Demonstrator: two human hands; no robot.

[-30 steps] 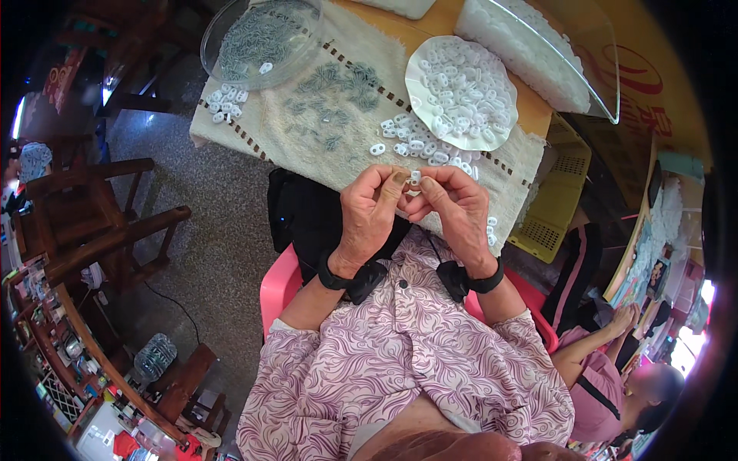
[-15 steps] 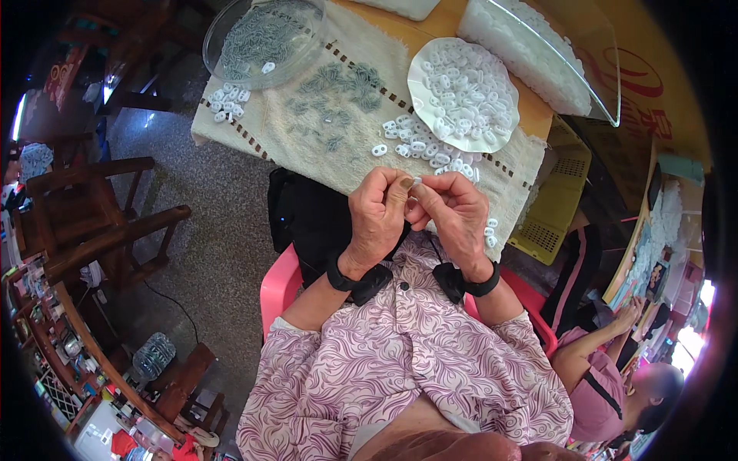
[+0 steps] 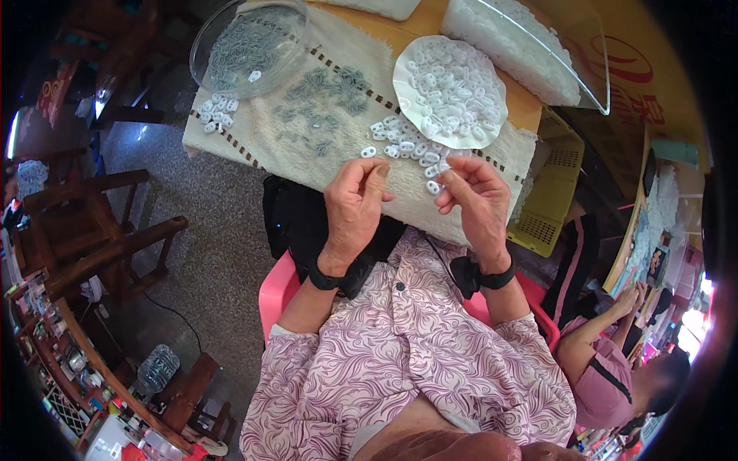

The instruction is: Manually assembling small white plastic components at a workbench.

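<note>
My left hand [image 3: 356, 203] is raised over the near edge of the cloth, thumb against the curled forefinger; anything between them is too small to see. My right hand [image 3: 480, 198] is at the near end of the loose white pieces, thumb and forefinger closed at a small white two-holed oval plastic piece [image 3: 442, 167]. Another white piece [image 3: 433, 187] lies just below those fingertips. More loose white pieces [image 3: 407, 140] spread between my hands and a scalloped white plate [image 3: 402, 92] heaped with them. Small grey-green clip-like pieces [image 3: 338, 88] lie scattered on the cloth, farther left.
A round clear tub [image 3: 201, 73] of grey-green pieces stands far left beside a small white cluster [image 3: 216, 113]. At the far right is a clear bin [image 3: 592, 77] of white pieces. A yellow crate [image 3: 538, 230] sits beyond the cloth's right edge. Another person [image 3: 603, 384] is at lower right.
My hands have parted from a shared pinch around a small white piece. The left has shifted left, the right to the right, up to the loose white pieces. The view has shifted slightly.
</note>
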